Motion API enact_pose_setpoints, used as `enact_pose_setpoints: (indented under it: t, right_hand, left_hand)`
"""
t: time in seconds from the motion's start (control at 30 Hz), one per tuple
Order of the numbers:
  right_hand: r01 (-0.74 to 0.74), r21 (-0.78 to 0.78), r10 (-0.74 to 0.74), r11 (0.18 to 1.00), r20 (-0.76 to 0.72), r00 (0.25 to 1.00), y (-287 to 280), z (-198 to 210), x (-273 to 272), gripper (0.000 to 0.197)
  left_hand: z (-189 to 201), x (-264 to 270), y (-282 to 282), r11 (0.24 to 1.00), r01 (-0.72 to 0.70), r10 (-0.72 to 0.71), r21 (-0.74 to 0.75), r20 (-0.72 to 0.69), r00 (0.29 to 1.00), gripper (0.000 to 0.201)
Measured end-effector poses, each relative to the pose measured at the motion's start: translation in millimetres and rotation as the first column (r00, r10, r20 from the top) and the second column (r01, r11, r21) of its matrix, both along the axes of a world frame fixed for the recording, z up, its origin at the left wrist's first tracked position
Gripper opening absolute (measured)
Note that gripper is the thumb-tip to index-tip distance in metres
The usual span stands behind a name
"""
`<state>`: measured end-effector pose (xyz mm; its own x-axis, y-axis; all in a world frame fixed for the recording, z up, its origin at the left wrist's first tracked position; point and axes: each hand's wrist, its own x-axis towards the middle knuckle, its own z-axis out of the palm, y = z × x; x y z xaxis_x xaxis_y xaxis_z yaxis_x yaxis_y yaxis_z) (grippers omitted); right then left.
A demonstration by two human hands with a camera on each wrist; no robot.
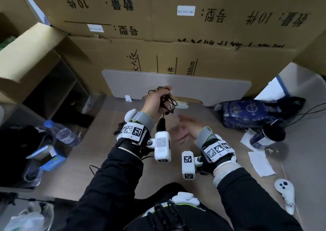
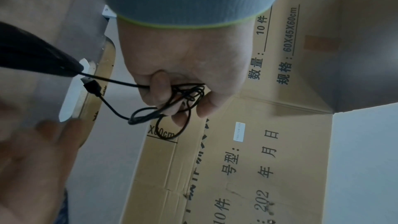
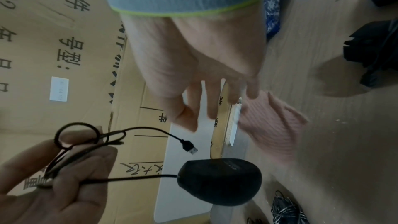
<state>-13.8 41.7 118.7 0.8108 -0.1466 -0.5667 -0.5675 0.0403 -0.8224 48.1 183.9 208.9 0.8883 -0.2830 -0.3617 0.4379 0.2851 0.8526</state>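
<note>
Loosely, cable (image 2: 185, 94) bunches within left hand's (image 2: 185, 54) fingers (image 2: 160, 89); mouse (image 3: 219, 180) dangles.

This looks like a stockroom or back office used for storage. Large brown cardboard shipping cartons (image 1: 176, 27) are stacked behind a wood-grain desk top (image 1: 105, 142). They are printed with blank fields for quantity, model and size, and one bears a small white sticker label (image 1: 186, 10). An open brown cardboard box (image 1: 31, 50) stands at the left. A pale grey flat panel (image 1: 176, 82) leans against the cartons. Office clutter lies on the desk: a black corded computer mouse (image 3: 219, 180), white paper sheets (image 1: 261, 162), a clear plastic water bottle with a blue cap (image 1: 60, 132) and a dark blue patterned bag (image 1: 247, 112).
</note>
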Motion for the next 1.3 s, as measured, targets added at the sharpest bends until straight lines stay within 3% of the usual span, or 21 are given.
enact_pose_setpoints:
  t: [0.1,0.23,0.3,0.37,0.43,0.5,0.57,0.67,0.77,0.83,0.9,0.93,1.03,1.1,1.23,1.3]
  right_hand:
    - [-0.181,-0.007,0.179,0.984,0.159,0.971,5,7,-3,0.047]
    - [-0.218,-0.003,0.214,0.976,0.217,0.952,17,18,-12,0.014]
    - [-0.215,-0.015,0.213,0.977,0.219,0.952,20,25,-16,0.008]
    - [-0.219,0.002,0.212,0.976,0.243,0.947,19,27,-19,0.016]
    - [-0.148,0.014,0.138,0.989,0.274,0.952,17,28,-22,0.018]
    - [-0.020,0.034,0.009,0.999,0.289,0.957,13,27,-22,0.015]
    - [0.083,0.057,-0.096,0.995,0.304,0.948,8,29,-22,0.018]
    - [0.196,0.144,-0.232,0.970,0.299,0.926,5,33,-22,0.016]
    - [0.279,0.192,-0.328,0.941,0.308,0.893,6,35,-23,0.016]
    - [0.294,0.208,-0.349,0.933,0.324,0.879,8,36,-24,0.014]
    - [0.293,0.243,-0.362,0.925,0.327,0.873,10,38,-25,0.009]
    - [0.298,0.263,-0.374,0.918,0.318,0.871,11,38,-25,0.010]
    - [0.312,0.318,-0.406,0.895,0.294,0.865,12,40,-25,0.010]
    - [0.304,0.359,-0.413,0.882,0.281,0.866,11,40,-24,0.010]
    - [0.326,0.453,-0.467,0.830,0.242,0.851,11,42,-23,0.007]
    - [0.393,0.467,-0.538,0.792,0.230,0.811,9,43,-22,0.018]
  left_hand:
    - [6,-2,-6,0.997,0.017,-0.020,-0.071,-0.041,0.999,0.021]
    - [9,-9,-13,0.991,0.056,-0.064,-0.125,-0.061,0.996,0.027]
    - [9,-11,-13,0.990,0.053,-0.058,-0.130,-0.032,0.998,0.030]
    - [8,-11,-10,0.996,0.071,-0.071,-0.061,0.013,0.997,0.030]
    - [8,-11,-6,0.984,0.130,-0.131,0.119,-0.002,0.991,0.043]
    - [6,-14,2,0.894,0.235,-0.223,0.381,-0.076,0.972,0.066]
    - [-1,-22,8,0.759,0.321,-0.314,0.566,-0.114,0.943,0.074]
    - [-10,-39,11,0.652,0.455,-0.463,0.607,-0.157,0.872,0.071]
    - [-8,-53,13,0.616,0.518,-0.548,0.593,-0.149,0.823,0.049]
    - [-8,-54,17,0.590,0.526,-0.578,0.612,-0.134,0.805,0.050]
    - [-14,-52,22,0.515,0.538,-0.638,0.668,-0.121,0.761,0.053]
    - [-17,-50,24,0.448,0.534,-0.675,0.717,-0.120,0.728,0.059]
    - [-31,-48,26,0.286,0.492,-0.742,0.822,-0.135,0.657,0.104]
    - [-39,-47,25,0.253,0.480,-0.752,0.840,-0.141,0.643,0.110]
    - [-37,-49,19,0.254,0.410,-0.742,0.876,-0.096,0.664,0.074]
    - [-35,-49,19,0.305,0.439,-0.744,0.845,-0.077,0.663,0.070]
